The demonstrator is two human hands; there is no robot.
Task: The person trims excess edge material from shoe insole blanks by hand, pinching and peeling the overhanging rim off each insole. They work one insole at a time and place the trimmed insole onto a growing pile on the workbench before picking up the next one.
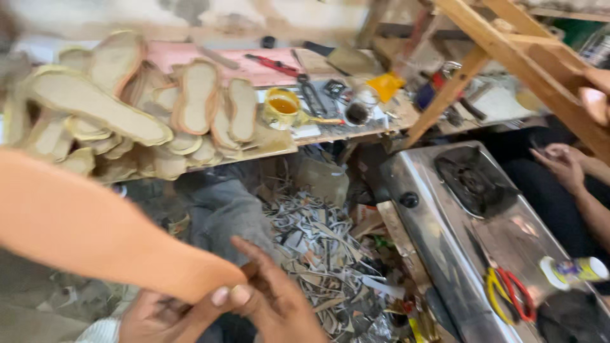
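Both of the person's hands are low in the head view, working one large orange sole-shaped piece (95, 228) that runs from the left edge down to its rounded tip near the bottom centre. The left hand (162, 316) lies under that tip, thumb pressed up against its lower edge, fingers closed on the piece. The right hand (279, 298) meets it from the right, thumb and forefinger pinched at the same tip, so the piece is gripped by both hands (the picture is blurred by motion, and finer finger placement cannot be told). Beyond the hands, a heap of pale cut scraps (318, 244) covers the floor. Above it, a workbench (279, 143) carries a spread of beige insoles (127, 105), overlapping and stacked, with a yellow pot of amber glue (282, 105) just beside them on the right and a red-handled tool (274, 64) further back. To the right stands a steel gas stove (473, 213), on which lie scissors with red and yellow handles (508, 293) and a small tube with a yellow band (574, 270), near each other. Another person's hand (562, 166) rests at the right edge, well apart from the orange piece. Slanted wooden beams (508, 47) cross the upper right.
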